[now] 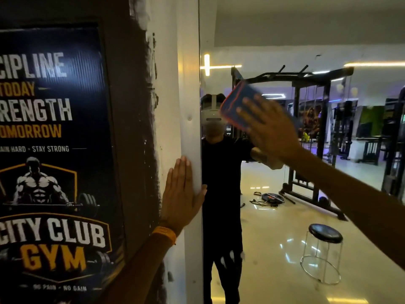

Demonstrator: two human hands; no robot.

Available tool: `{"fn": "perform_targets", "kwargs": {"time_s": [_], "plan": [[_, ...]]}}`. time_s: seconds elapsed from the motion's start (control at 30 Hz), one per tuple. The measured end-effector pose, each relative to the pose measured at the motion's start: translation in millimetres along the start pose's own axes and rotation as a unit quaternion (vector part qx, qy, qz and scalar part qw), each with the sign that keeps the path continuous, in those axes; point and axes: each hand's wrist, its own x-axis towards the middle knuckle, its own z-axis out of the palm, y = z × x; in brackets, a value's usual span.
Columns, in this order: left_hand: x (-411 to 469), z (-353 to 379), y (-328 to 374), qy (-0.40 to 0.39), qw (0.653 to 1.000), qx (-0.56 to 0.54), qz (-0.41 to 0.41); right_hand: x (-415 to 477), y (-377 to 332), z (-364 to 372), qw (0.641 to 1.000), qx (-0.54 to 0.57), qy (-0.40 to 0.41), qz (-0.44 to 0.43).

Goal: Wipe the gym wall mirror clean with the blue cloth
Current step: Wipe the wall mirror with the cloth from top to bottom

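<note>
The right hand (269, 128), fingers straight, presses the blue cloth (237, 104) to the mirror (274, 238) at frame centre, the left hand (182, 194) lying flat on the white pillar (188, 84); firm, overlapping passes should avoid streaks.

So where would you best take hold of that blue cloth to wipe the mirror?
On its broad back face, coming straight at the glass from the room side. The cloth is folded into a flat pad lying against the mirror, so there is little edge to pinch; a flat palm likely holds it best. The right hand presses it that way now.
</note>
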Motion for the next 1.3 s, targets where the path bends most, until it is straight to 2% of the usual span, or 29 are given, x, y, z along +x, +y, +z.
{"fn": "perform_targets", "kwargs": {"time_s": [0.03,0.1,0.13,0.17,0.23,0.27,0.3,0.33,0.4,0.47,0.5,0.53,0.6,0.63,0.67,0.7,0.77,0.8,0.87,0.9,0.97,1.03,1.07,1.1,1.13,1.2,1.23,1.27,1.3], "plan": [[12.3,-6.0,0.9,0.003,1.0,-0.004,-0.002,15.4,24.7,-10.0,0.996,-0.004,0.024,0.083],[47.9,-18.7,4.1,0.014,1.0,-0.016,-0.001,27.6,28.7,-16.1,0.974,0.004,0.043,0.224],[67.9,-25.0,6.6,0.023,1.0,-0.018,0.001,25.5,13.6,-12.1,0.969,0.008,0.036,0.245],[88.0,-32.0,8.8,0.032,0.999,-0.014,0.005,18.0,-8.8,-6.6,0.976,0.015,0.018,0.216],[121.8,-44.7,10.7,0.047,0.999,-0.007,0.017,-2.6,-30.2,-0.8,0.998,0.02,-0.032,0.056],[133.8,-49.4,10.5,0.054,0.998,-0.008,0.023,-6.3,-18.2,-1.9,0.999,0.005,-0.052,-0.013],[143.3,-52.8,9.9,0.058,0.998,-0.007,0.027,-1.4,3.7,-7.8,0.998,-0.007,-0.045,-0.033],[150.9,-55.2,9.6,0.063,0.998,-0.007,0.028,7.2,29.7,-12.0,1.0,-0.019,-0.024,-0.004],[162.8,-57.7,10.8,0.077,0.996,-0.017,0.03,32.8,71.9,-30.5,0.987,-0.007,0.025,0.159],[171.6,-57.7,14.8,0.093,0.995,-0.024,0.031,46.0,61.8,-35.2,0.956,0.016,0.034,0.292],[175.1,-57.0,16.9,0.1,0.994,-0.024,0.029,42.4,38.8,-28.3,0.953,0.014,0.032,0.301],[177.9,-55.8,18.6,0.108,0.994,-0.022,0.026,32.2,12.9,-18.7,0.966,0.02,0.018,0.258],[180.4,-53.2,20.9,0.119,0.993,0.001,0.012,-5.0,-12.9,-3.8,0.995,0.026,-0.032,0.091],[180.9,-51.8,21.6,0.121,0.992,0.024,0.006,-20.4,-4.1,-4.1,0.998,0.006,-0.061,0.023],[181.4,-50.6,21.9,0.124,0.991,0.047,0.003,-26.6,18.5,-10.1,0.998,-0.013,-0.065,-0.006],[181.2,-49.4,22.2,0.126,0.99,0.063,0.004,-28.5,45.4,-16.7,0.999,-0.022,-0.043,0.009],[181.8,-47.5,22.3,0.128,0.99,0.066,0.008,-20.4,94.5,-39.0,0.988,-0.01,0.012,0.155],[181.9,-47.4,22.1,0.126,0.99,0.064,0.009,-15.1,106.9,-49.8,0.969,0.001,0.026,0.244],[181.7,-47.4,23.5,0.128,0.99,0.065,0.005,-8.8,87.8,-46.6,0.935,0.011,0.039,0.351],[183.2,-47.3,25.7,0.131,0.989,0.068,0.006,-9.4,66.1,-37.1,0.939,0.005,0.037,0.342],[190.9,-48.3,32.9,0.128,0.988,0.09,0.018,-22.2,27.5,-18.5,0.979,0.021,-0.004,0.2],[201.2,-48.9,40.2,0.112,0.986,0.116,0.045,-34.0,43.7,-18.6,0.998,0.001,-0.044,0.043],[207.1,-49.0,43.6,0.108,0.985,0.123,0.057,-29.3,72.5,-26.0,0.998,-0.024,-0.038,0.035],[212.4,-49.8,45.4,0.105,0.984,0.125,0.065,-23.3,102.5,-34.5,0.996,-0.038,-0.039,0.077],[216.8,-50.8,45.2,0.105,0.984,0.129,0.068,-14.7,128.8,-45.0,0.987,-0.034,-0.027,0.153],[220.8,-54.3,42.4,0.112,0.983,0.134,0.062,4.8,153.6,-61.3,0.943,-0.008,0.024,0.33],[220.9,-55.8,42.1,0.117,0.982,0.132,0.063,16.8,142.4,-59.8,0.926,-0.011,0.045,0.374],[221.0,-56.5,42.3,0.121,0.983,0.125,0.065,28.2,122.4,-52.8,0.929,-0.012,0.054,0.367],[221.4,-57.1,42.6,0.123,0.983,0.116,0.065,38.5,96.3,-42.0,0.95,-0.006,0.049,0.307]]}}
